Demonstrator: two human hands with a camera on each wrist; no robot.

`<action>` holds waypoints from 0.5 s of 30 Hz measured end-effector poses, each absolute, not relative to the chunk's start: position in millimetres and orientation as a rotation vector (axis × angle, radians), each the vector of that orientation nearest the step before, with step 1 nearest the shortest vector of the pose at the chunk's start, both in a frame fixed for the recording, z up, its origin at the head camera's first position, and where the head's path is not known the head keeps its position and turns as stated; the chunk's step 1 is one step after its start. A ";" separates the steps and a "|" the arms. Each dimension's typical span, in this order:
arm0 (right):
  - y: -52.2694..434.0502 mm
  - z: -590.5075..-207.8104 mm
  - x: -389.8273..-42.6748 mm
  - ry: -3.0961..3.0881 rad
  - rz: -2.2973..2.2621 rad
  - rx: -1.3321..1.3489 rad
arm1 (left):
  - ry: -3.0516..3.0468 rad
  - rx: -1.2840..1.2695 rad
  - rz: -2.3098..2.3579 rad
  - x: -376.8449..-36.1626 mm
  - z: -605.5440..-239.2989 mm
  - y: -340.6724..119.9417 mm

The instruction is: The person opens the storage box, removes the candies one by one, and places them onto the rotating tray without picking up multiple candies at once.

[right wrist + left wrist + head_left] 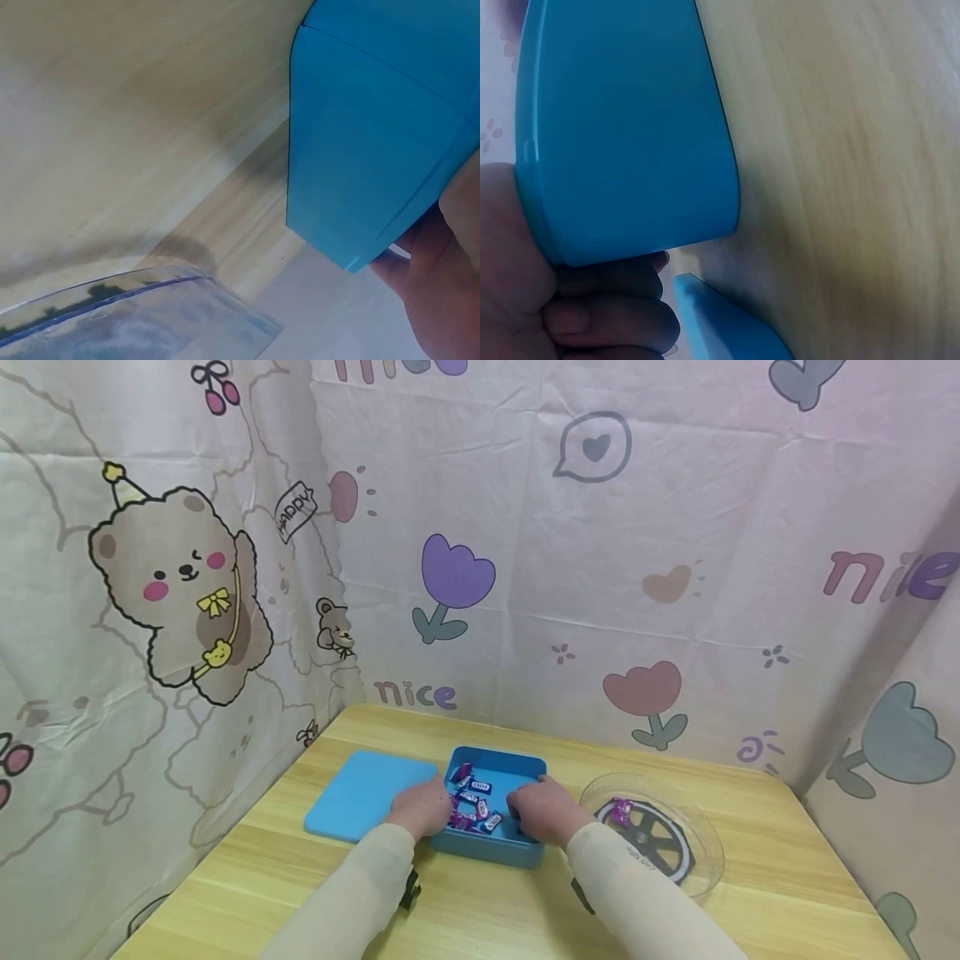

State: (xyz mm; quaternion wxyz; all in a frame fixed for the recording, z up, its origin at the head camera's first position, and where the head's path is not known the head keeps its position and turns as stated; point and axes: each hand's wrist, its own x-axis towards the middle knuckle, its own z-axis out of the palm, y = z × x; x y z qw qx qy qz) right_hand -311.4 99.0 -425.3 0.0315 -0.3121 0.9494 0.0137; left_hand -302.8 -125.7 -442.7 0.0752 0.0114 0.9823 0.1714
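- In close, pale sleeves [352,893] are stretched over the counter [480,918], and one thing is held by both hands: an open blue box [487,850], right in the middle.
- The box's left side is gripped by the left hand [423,808], its right rim grasped by the right hand [551,810]; opposite sides are used, seemingly so the box is kept level.
- Inside, wrapped sweets [480,787] are gathered mostly leftward, penned in by the walls.
- Off left, a flat blue panel [367,789] is laid down, perhaps so the box's top is left uncovered; off right, a clear round dish [712,852] is parked, a purple sweet [622,812] caught within its outline.
- Behind everything, a printed cloth [540,527] is hung, probably as a screen.
- By the left wrist view, curled fingers [615,324] and a gap between box and panel are revealed, both masked from the head.
- By the right wrist view, the dish is shown apart from the box's outer wall.
- Only from the head are the sweets seen; whether the box is lifted cannot be told.
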 end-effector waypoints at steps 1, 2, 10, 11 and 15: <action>99.3 -425.0 -311.6 2.924 0.031 -0.968 | 2.946 0.035 0.512 -302.8 -442.7 -125.8; 99.5 -424.9 -311.8 2.923 0.015 -0.971 | 2.946 0.037 0.505 -302.7 -442.8 -125.9; 102.2 -419.7 -316.6 3.003 -0.137 -1.079 | 2.948 0.047 0.512 -302.2 -443.8 -126.9; 102.5 -417.3 -317.5 3.015 -0.160 -1.078 | 2.949 0.048 0.515 -302.3 -443.8 -126.9; 106.3 -405.9 -321.6 3.046 -0.235 -1.039 | 2.955 0.063 0.508 -303.5 -444.1 -126.8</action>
